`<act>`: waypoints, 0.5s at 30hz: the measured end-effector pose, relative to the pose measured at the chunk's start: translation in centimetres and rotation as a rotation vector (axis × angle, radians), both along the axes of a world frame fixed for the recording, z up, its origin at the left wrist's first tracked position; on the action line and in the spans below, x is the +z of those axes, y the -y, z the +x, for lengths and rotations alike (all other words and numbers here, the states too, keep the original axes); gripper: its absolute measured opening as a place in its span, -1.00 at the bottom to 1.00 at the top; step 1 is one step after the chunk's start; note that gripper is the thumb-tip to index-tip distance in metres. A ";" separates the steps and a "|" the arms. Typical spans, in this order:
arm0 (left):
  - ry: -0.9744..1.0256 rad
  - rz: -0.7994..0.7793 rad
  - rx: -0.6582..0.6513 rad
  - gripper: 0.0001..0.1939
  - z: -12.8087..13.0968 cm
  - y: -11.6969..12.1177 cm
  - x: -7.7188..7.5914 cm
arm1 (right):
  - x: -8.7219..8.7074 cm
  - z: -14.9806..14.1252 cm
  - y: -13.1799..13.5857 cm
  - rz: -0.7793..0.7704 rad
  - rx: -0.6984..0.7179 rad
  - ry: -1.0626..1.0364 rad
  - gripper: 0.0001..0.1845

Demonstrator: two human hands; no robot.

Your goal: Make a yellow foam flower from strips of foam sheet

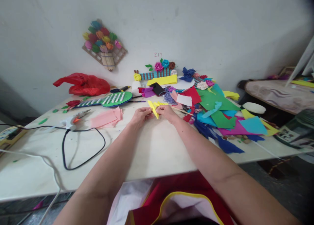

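Observation:
A folded strip of yellow crepe paper (153,109) is held up between my two hands, just above the table. My left hand (143,115) pinches its left side, and my right hand (166,112) grips the right side with bent fingers. More yellow paper (160,104) shows just behind my right hand. A thin wooden stick (183,111) lies to the right of that hand. Pink paper sheets (106,117) rest to the left of my left hand.
A glue gun (71,122) with a looping black cord (84,167) lies at left. Behind stand a green guitar-shaped craft (116,99) and a red plastic bag (88,84). Coloured paper scraps (216,102) pile up at right, near a large dark jar (298,130).

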State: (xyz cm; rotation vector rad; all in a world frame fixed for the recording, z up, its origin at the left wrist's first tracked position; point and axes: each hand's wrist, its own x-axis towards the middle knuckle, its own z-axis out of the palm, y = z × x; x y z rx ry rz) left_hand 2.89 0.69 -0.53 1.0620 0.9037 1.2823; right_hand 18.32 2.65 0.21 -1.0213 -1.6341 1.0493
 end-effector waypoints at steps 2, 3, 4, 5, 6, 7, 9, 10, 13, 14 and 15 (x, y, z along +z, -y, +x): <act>0.002 -0.003 0.004 -0.75 0.1 0.0 0.0 | 0.0 0.0 0.0 0.018 -0.002 0.008 -0.90; 0.005 -0.003 0.004 -0.75 0.1 0.0 0.0 | 0.1 0.0 0.1 0.032 0.000 0.009 -0.91; 0.009 -0.004 0.001 -0.74 0.2 0.0 0.0 | 0.2 0.0 0.1 0.048 0.003 0.009 -0.91; 0.012 -0.003 -0.004 -0.74 0.2 0.1 0.0 | 0.3 0.0 0.2 0.062 0.008 0.008 -0.91; 0.015 -0.003 -0.010 -0.74 0.3 0.1 0.0 | 0.4 0.0 0.3 0.071 0.014 0.006 -0.91; 0.018 -0.003 -0.016 -0.74 0.3 0.1 -0.1 | 0.4 0.0 0.3 0.076 0.020 0.007 -0.91; 0.027 -0.003 -0.027 -0.74 0.4 0.1 -0.1 | 0.5 0.1 0.4 0.069 0.034 0.013 -0.91; 0.033 -0.003 -0.029 -0.75 0.4 0.1 -0.1 | 0.5 0.1 0.5 0.061 0.041 0.016 -0.91; 0.047 -0.005 -0.025 -0.77 0.3 0.1 -0.2 | 0.6 0.2 0.6 0.033 0.063 0.013 -0.92; 0.048 -0.009 -0.018 -0.78 0.4 0.0 -0.2 | 0.7 0.2 0.7 0.026 0.069 0.011 -0.92; 0.046 -0.015 -0.011 -0.78 0.4 0.0 -0.2 | 0.7 0.2 0.7 0.020 0.075 0.009 -0.92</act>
